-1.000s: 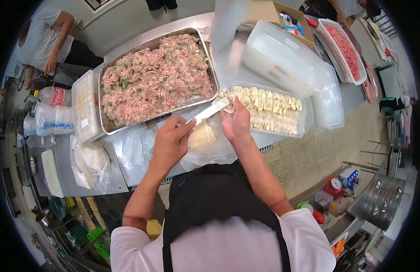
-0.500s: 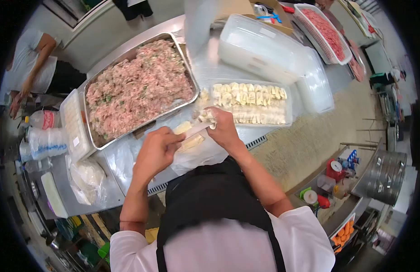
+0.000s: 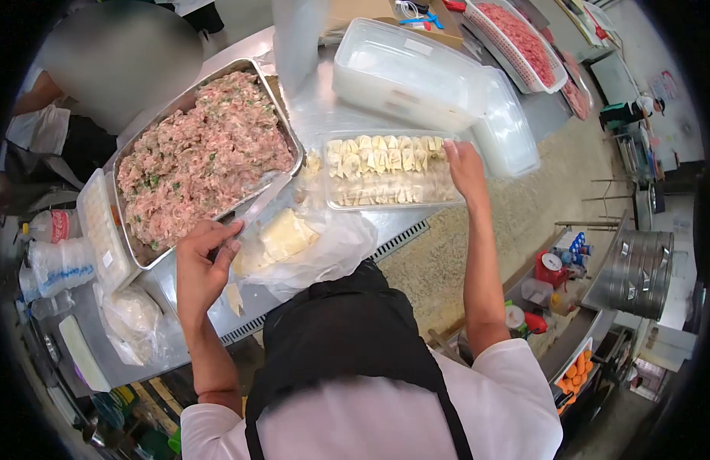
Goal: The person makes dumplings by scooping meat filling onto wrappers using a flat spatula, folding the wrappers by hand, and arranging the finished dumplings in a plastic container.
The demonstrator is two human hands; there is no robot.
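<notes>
Nearest, the left hand [image 3: 208, 268] grips the end of a flat blade [image 3: 264, 201] between thumb and fingers, the blade reaching away past the near corner of a metal tray. Right of that hand, a stack of pale wrappers [image 3: 290, 234] lies on a crumpled plastic bag [image 3: 339, 249]. To its left sits a knotted-looking clear bag [image 3: 132, 318] with something whitish inside.

Farther out and to the right, the right hand [image 3: 466, 169] is at the right end of a clear dumpling tray [image 3: 393, 206]; whether its fingers hold anything cannot be told. The folded dumplings [image 3: 389, 157] run in rows leftward from that hand, filling most of the tray.

Beyond the left hand, the metal tray [image 3: 296, 149] is heaped with pink minced filling [image 3: 205, 153] flecked with green. A pale shallow box [image 3: 106, 230] stands along its left side. Beyond the right hand are a large translucent box [image 3: 408, 73] and another clear container [image 3: 508, 126]; farther still, a white perforated basket [image 3: 552, 74] holds pink ground meat [image 3: 516, 38].
</notes>
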